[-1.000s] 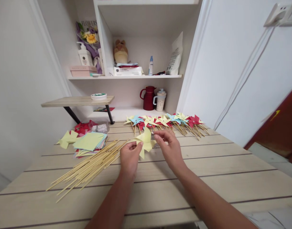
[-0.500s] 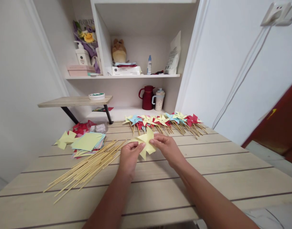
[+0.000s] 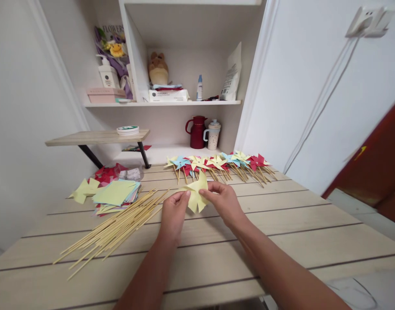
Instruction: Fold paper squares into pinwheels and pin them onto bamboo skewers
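A yellow paper pinwheel (image 3: 194,200) is held up above the table between my two hands. My left hand (image 3: 174,211) pinches its left side between thumb and fingers. On the other side, my right hand (image 3: 223,200) grips it, the thumb pressed near its centre and the fingers behind the paper. No stick shows on this pinwheel. Left of my hands lies a loose bundle of thin wooden sticks (image 3: 119,228). Behind them is a stack of coloured paper squares (image 3: 116,192), a yellow one on top. Finished pinwheels on sticks (image 3: 216,162) lie in a row at the back.
Another yellow folded paper (image 3: 85,190) and red paper pieces (image 3: 108,173) lie at the left, by a clear plastic box (image 3: 132,174). A small raised wooden shelf (image 3: 97,137) stands behind. A red jug (image 3: 197,132) and a cup (image 3: 213,135) stand at the back.
My right thumb has shifted slightly left, closer to the pinwheel's centre, and the paper has turned a little. The whole view has drifted slightly; both hands keep their hold.
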Demonstrator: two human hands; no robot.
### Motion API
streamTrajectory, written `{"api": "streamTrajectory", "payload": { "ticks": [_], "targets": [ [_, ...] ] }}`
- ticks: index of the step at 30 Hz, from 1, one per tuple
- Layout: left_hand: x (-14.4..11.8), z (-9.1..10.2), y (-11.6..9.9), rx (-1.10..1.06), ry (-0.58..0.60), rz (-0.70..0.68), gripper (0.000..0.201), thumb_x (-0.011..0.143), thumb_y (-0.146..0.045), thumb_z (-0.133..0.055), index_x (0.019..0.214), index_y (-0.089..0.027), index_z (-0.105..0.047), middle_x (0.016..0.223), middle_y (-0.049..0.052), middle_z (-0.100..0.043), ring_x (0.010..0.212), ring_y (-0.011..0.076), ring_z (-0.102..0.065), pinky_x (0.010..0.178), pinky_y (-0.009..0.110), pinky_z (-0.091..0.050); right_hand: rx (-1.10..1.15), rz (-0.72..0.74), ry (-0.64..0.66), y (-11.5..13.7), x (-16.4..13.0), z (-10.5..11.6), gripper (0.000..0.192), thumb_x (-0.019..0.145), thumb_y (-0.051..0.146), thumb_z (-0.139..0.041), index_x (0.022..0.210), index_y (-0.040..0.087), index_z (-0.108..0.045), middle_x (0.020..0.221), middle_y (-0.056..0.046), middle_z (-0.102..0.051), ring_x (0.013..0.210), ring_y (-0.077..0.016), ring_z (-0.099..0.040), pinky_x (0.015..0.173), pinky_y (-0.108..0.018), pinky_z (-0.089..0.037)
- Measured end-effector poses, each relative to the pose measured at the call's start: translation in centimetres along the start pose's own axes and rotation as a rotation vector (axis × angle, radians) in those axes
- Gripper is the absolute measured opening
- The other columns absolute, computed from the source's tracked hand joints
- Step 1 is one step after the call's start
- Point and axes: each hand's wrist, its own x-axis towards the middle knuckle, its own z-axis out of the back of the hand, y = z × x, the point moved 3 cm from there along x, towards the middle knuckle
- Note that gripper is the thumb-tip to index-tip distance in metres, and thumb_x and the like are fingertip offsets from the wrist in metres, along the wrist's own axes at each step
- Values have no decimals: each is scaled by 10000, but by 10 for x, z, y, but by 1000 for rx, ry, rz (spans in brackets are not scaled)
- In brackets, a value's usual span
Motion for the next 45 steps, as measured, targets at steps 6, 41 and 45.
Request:
{"api": "streamTrajectory", "payload": {
  "ticks": [6,41,45],
  "targets": [
    [-1,-1,-3,7,-22,3,290,616,-311,-825,838,-140,-749,834,68,-755,767,178,-662,743,273,-496,19,-5,-24,4,-1,0,174,709,329,-707,653,177,-645,683,-14,-634,661,-164,-554,639,-282,-437],
    [2,9,-4,-207,-34,-5,316,630,-350,-835,841,-128,-754,807,73,-751,755,174,-672,765,281,-496,-209,390,104,20,-8,-4,79,781,318,-754,742,257,-723,1255,-68,-550,1246,-267,-496,1076,-447,-360],
    [1,6,-4,-172,-26,9,296,634,-350,-832,808,-127,-743,762,64,-740,721,169,-663,737,279,-496,-143,281,83,21,-7,-3,107,762,313,-754,705,242,-699,1121,-60,-658,1131,-258,-578,1023,-439,-386]
  ]
}}
